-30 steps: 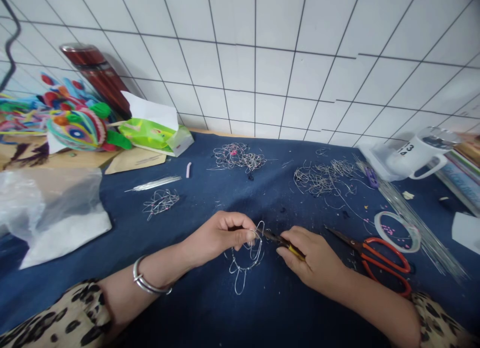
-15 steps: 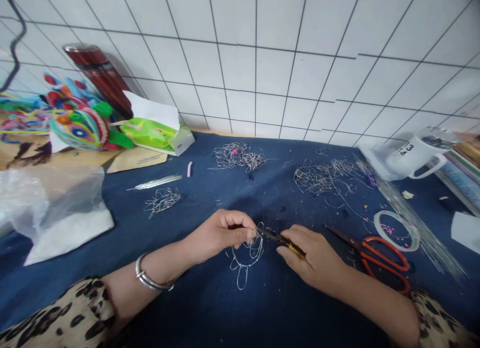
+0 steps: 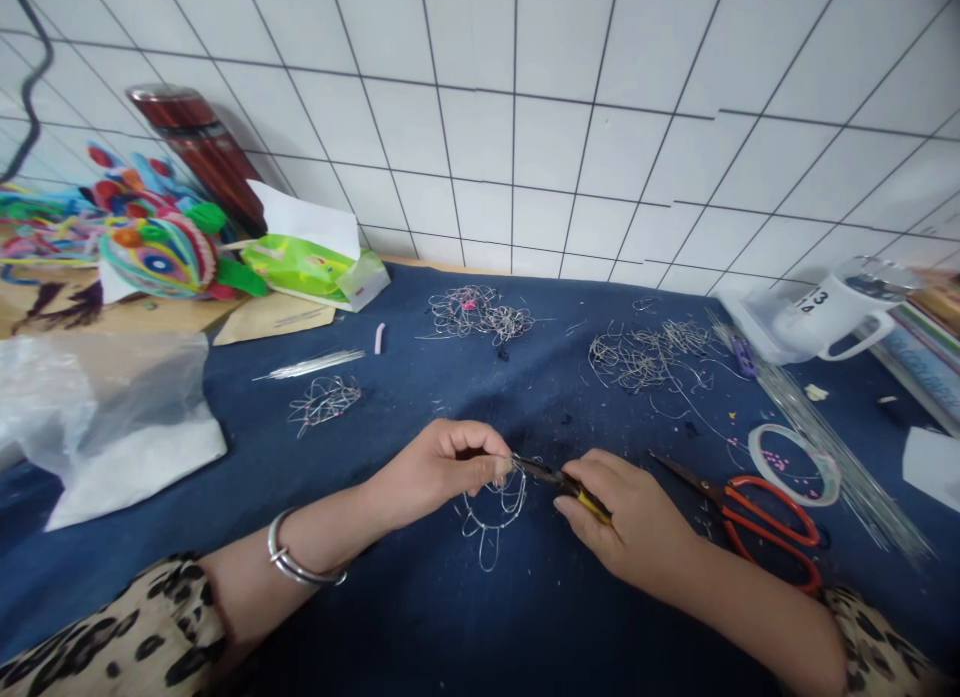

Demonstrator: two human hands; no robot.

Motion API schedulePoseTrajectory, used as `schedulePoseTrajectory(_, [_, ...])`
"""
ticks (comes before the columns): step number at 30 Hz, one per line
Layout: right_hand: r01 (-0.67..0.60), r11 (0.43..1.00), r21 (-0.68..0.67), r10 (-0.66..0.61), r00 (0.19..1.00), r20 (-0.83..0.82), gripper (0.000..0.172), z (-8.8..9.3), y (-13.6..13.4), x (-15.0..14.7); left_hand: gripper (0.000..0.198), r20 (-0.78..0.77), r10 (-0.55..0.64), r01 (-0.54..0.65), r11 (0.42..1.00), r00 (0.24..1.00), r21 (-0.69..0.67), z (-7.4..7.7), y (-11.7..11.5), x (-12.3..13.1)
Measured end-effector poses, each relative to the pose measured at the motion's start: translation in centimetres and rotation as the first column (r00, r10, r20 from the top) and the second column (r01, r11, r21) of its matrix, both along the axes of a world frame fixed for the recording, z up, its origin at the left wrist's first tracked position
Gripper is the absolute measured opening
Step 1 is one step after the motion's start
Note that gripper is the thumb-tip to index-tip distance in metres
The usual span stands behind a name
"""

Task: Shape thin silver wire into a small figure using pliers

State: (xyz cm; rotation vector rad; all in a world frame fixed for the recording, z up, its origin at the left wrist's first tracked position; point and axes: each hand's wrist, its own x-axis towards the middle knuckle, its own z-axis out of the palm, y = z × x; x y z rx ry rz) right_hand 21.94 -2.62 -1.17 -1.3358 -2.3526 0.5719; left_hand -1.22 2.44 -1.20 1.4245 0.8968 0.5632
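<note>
A looped piece of silvery wire [image 3: 489,525] hangs from the pinched thumb and forefinger of my left hand [image 3: 454,462]. Its loops dangle above the dark blue cloth. My right hand [image 3: 619,507] is closed around the yellow handles of a pair of pliers [image 3: 550,475]. The dark jaws point left and meet the wire right at my left fingertips; whether they are clamped on it is too small to tell. Orange-handled scissors [image 3: 765,522] lie to the right of my right hand.
Wire tangles [image 3: 480,315] lie at the back, with another wire heap [image 3: 645,355] on the right. Straight wires [image 3: 825,437], a ring-shaped roll [image 3: 757,457] and a white mug [image 3: 840,312] are at right. At left are a plastic bag [image 3: 142,457], a green packet [image 3: 315,272] and a red flask [image 3: 199,152].
The pliers' jaws have turned slightly at the left fingertips. The hanging wire loops have swung a little to the right and up; both hands stay nearly in place.
</note>
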Motion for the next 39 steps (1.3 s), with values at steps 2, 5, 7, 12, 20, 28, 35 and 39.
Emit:
schedulePoseTrajectory(2, [-0.006, 1.000, 0.030, 0.006, 1.000, 0.009, 0.021, 0.00, -0.02, -0.01, 0.015, 0.002, -0.006, 0.006, 1.000, 1.000, 0.003, 0.05, -0.01, 0.01])
schedulePoseTrajectory(5, [-0.008, 0.995, 0.095, 0.006, 1.000, 0.023, 0.021, -0.01, -0.09, -0.03, 0.015, -0.004, -0.008, 0.008, 1.000, 1.000, 0.008, 0.11, -0.02, 0.04])
schedulePoseTrajectory(7, [-0.009, 0.990, 0.141, 0.003, 0.999, 0.040, 0.021, -0.02, -0.15, -0.05, 0.015, -0.015, -0.006, 0.006, 1.000, 1.000, 0.014, 0.12, -0.03, 0.05])
schedulePoseTrajectory(12, [-0.011, 0.977, 0.214, -0.014, 0.993, 0.115, 0.020, 0.05, -0.27, -0.19, 0.014, -0.032, -0.003, 0.003, 1.000, 0.999, 0.015, 0.17, -0.06, 0.07])
schedulePoseTrajectory(20, [-0.008, 0.973, 0.231, -0.026, 0.989, 0.145, 0.022, -0.07, -0.31, -0.27, 0.013, -0.031, 0.003, -0.003, 1.000, 1.000, 0.014, 0.23, -0.20, 0.09])
schedulePoseTrajectory(28, [0.007, 0.985, 0.171, -0.023, 0.996, 0.090, 0.022, -0.26, -0.26, -0.17, 0.018, 0.027, -0.030, 0.030, 0.999, 0.999, 0.016, 0.35, -0.05, 0.08])
schedulePoseTrajectory(35, [0.001, 0.986, 0.165, -0.008, 0.999, 0.046, 0.022, -0.63, -0.25, -0.26, 0.016, 0.041, -0.024, 0.022, 0.998, 0.999, 0.051, 0.10, -0.22, 0.11])
schedulePoseTrajectory(39, [-0.001, 0.997, 0.081, 0.001, 1.000, -0.001, 0.021, -0.62, -0.33, -0.45, 0.013, 0.025, 0.003, -0.006, 0.990, 1.000, 0.143, 0.03, -0.47, 0.16])
